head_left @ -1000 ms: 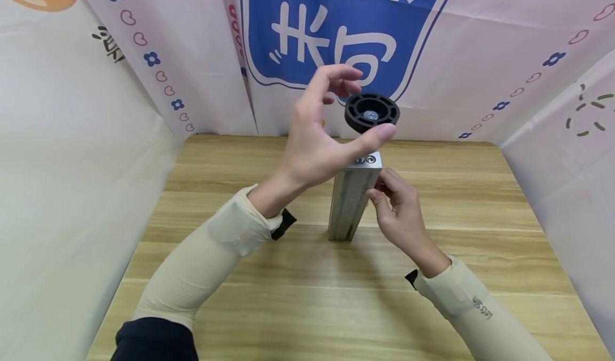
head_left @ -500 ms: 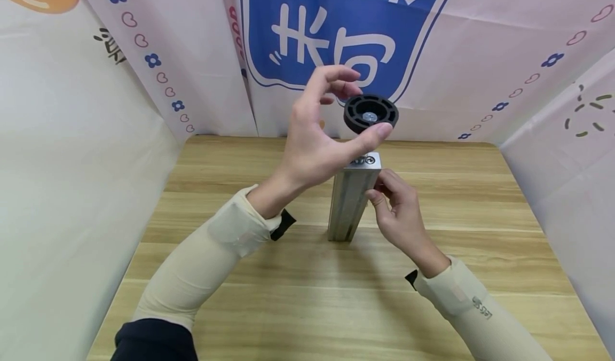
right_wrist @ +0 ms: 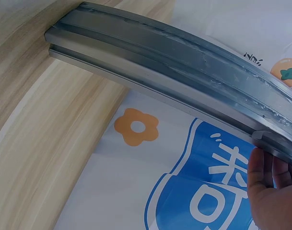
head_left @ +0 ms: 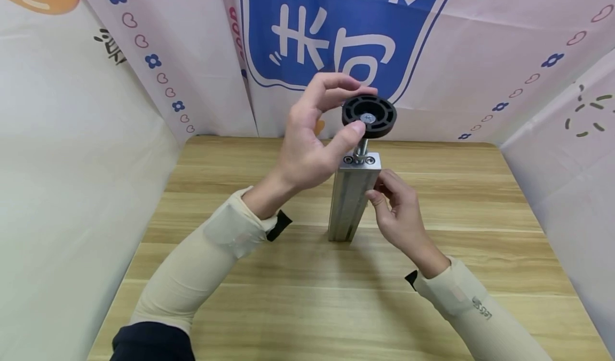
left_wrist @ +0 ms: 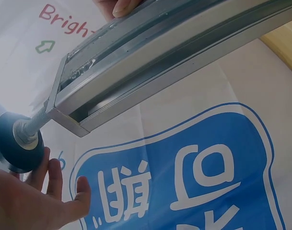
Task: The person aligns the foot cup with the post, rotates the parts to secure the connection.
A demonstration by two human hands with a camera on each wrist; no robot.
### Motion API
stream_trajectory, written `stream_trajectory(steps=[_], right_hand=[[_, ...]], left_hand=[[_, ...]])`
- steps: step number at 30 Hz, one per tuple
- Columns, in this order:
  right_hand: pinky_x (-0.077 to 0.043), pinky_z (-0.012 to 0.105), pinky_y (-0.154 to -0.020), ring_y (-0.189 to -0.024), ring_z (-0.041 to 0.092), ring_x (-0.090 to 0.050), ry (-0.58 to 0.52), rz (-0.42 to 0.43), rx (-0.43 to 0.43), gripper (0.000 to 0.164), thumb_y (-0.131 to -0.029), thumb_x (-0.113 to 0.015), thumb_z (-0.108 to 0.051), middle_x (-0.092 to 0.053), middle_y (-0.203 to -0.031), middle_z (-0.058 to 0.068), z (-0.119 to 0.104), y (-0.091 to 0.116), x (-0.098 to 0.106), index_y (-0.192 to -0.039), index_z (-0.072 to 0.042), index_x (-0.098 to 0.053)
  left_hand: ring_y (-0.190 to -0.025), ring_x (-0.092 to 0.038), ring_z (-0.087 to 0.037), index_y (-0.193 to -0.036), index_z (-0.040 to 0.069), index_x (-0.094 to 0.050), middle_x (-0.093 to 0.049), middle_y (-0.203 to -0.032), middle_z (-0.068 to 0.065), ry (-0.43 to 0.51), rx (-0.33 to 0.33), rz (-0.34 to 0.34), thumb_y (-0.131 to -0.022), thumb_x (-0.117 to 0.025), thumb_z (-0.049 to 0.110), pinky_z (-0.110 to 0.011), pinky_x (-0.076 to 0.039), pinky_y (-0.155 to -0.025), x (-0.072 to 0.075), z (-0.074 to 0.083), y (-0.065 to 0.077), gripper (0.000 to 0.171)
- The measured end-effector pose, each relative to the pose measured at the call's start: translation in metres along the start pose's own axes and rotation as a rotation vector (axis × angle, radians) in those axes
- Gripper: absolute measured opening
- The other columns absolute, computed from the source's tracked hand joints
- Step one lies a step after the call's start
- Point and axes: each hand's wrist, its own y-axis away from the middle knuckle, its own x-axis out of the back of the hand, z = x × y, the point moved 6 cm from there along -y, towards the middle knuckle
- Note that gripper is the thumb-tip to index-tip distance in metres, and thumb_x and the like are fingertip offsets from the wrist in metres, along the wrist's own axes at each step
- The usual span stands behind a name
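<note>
An aluminium extrusion profile (head_left: 353, 203) stands upright on the wooden table, with a screwed end plate on top. A threaded stud (head_left: 361, 148) rises from that plate and carries a round black leveling foot (head_left: 383, 128). My left hand (head_left: 312, 142) grips the foot's rim, thumb at the near left edge and fingers round the far side. In the left wrist view, the curled fingers of this hand (left_wrist: 35, 201) lie beside the foot (left_wrist: 14, 143). My right hand (head_left: 403, 211) holds the profile's right side below the plate; in the right wrist view, a small metal piece (right_wrist: 270, 141) sits at its fingertips.
The wooden table (head_left: 307, 307) lies under both arms. A printed cloth backdrop (head_left: 432, 72) stands close behind the profile, and white cloth walls (head_left: 72, 163) flank the table left and right.
The left hand's thumb has shifted left along the black foot, and its fingers have come forward round the far rim. More of the stud shows. The right hand and profile stay nearly still.
</note>
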Motion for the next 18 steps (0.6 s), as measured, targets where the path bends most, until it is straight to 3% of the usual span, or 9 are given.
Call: stream_trajectory(steps=[5,8,12,18], right_hand=[[-0.055,0.018,-0.081,-0.089,0.01,-0.06,-0.002,0.002,-0.001,0.023,-0.094,-0.064,0.013,-0.066,-0.098,0.015,0.0002,0.0003,0.0002,-0.116,0.009,-0.068],[-0.055,0.018,-0.081,-0.09,0.01,-0.06,-0.006,0.002,0.01,0.023,-0.094,-0.064,0.012,-0.066,-0.099,0.016,0.0001,0.0003,0.0003,-0.117,0.009,-0.068],[-0.055,0.019,-0.082,-0.09,0.01,-0.061,-0.014,0.004,0.023,0.023,-0.094,-0.064,0.012,-0.066,-0.098,0.016,0.0004,0.0005,0.0005,-0.117,0.009,-0.069],[-0.055,0.019,-0.083,-0.09,0.01,-0.06,-0.021,0.007,0.022,0.021,-0.094,-0.065,0.011,-0.065,-0.097,0.014,0.0011,0.0006,0.0009,-0.115,0.009,-0.069]], left_hand=[[-0.127,-0.067,-0.029,-0.129,-0.013,-0.05,-0.07,-0.13,-0.029,0.011,0.016,-0.017,-0.092,-0.054,0.014,-0.036,-0.05,-0.112,-0.0014,0.0006,0.0,0.046],[-0.128,-0.064,-0.026,-0.132,-0.01,-0.051,-0.069,-0.132,-0.025,-0.042,0.025,-0.006,-0.091,-0.056,0.021,-0.036,-0.045,-0.115,-0.0007,0.0015,0.0002,0.051],[-0.121,-0.061,-0.023,-0.131,-0.006,-0.054,-0.069,-0.13,-0.02,-0.118,0.028,0.023,-0.087,-0.069,0.028,-0.039,-0.045,-0.109,-0.0005,0.0016,-0.0001,0.058],[-0.113,-0.06,-0.016,-0.13,-0.004,-0.057,-0.068,-0.121,-0.015,-0.2,0.027,0.075,-0.076,-0.088,0.024,-0.035,-0.045,-0.102,-0.0012,0.0014,-0.0018,0.069]])
